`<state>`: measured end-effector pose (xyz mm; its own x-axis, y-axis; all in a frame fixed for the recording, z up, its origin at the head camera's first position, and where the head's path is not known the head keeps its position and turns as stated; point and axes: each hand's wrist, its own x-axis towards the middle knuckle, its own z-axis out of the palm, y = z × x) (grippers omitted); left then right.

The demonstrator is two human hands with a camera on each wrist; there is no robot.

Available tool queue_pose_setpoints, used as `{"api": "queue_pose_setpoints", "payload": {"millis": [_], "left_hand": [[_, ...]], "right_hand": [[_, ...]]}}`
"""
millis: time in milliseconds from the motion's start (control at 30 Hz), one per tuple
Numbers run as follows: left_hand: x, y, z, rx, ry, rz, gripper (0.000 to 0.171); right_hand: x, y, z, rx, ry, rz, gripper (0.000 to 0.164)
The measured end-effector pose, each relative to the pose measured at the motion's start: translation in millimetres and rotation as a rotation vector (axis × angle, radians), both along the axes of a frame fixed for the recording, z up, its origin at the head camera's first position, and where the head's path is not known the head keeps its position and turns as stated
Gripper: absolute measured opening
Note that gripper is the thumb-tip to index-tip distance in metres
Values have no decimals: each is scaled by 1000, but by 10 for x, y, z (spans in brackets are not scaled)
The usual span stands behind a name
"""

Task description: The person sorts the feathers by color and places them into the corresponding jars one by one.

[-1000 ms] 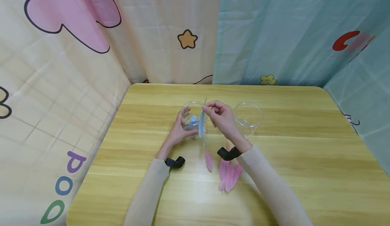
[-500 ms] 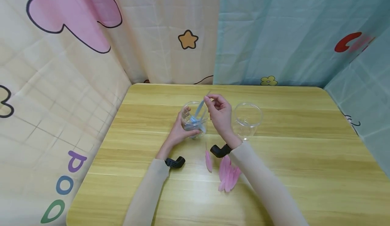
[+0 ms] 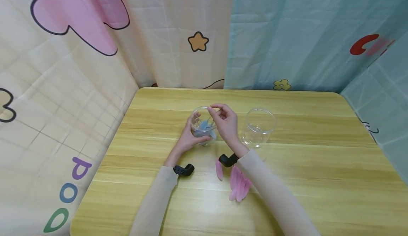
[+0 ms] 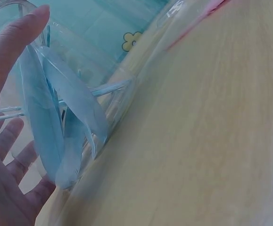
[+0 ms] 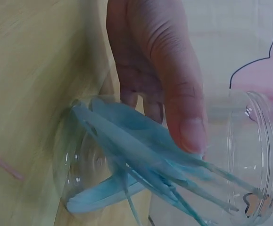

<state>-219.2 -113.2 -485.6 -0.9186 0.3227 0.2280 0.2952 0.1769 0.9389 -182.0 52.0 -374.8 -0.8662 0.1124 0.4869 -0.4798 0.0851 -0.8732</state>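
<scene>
My left hand (image 3: 188,138) grips a clear plastic cup (image 3: 192,122), its thumb across the near side and its fingers round the far side. Several light-blue feathers (image 5: 127,141) lean inside that cup, their thin quills toward the mouth. In the left wrist view the feathers (image 4: 44,113) show through the clear wall, close to the left fingers (image 4: 23,162). My right hand (image 3: 226,122) is at the cup's right rim, thumb and forefinger over the mouth and fingers loosely bent. The feathers appear lower in the cup than these fingertips.
A second clear cup (image 3: 259,128) stands on the wooden table (image 3: 318,158) right of my right hand. Nearer me lie several pink feathers (image 3: 238,183) in a bunch, partly behind my right sleeve, and one single pink feather (image 3: 219,170). Printed curtains (image 3: 178,13) hang behind.
My right hand has moved a blue feather over the held cup, lowered it in and let go. My left hand has stayed round the cup.
</scene>
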Motion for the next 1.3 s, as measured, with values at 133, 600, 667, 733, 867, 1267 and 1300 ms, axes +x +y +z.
{"api": "queue_pose_setpoints", "payload": {"millis": [133,600,667,733,867,1267,1300], "left_hand": [[-15,26,7,22,15,-17,107],[-40,56,27,16,39,-17,106],[-45,58,15,7,37,-21,106],[-45,57,8,4,35,-22,106],[-36,40,0,11,34,-13,106],[-16,-1,-5,6,41,-11,106],[-13,-6,-1,2,40,-12,107]], "right_hand": [[22,110,-10,0,-40,6,19],[-19,769,76,-235,10,-70,26],[-7,883,103,-267,33,-87,25],[7,989,121,-298,59,-97,23],[45,1158,111,-353,83,-112,19],[43,1488,-186,-331,117,-334,20],[43,1515,-213,-308,108,-354,20]]}}
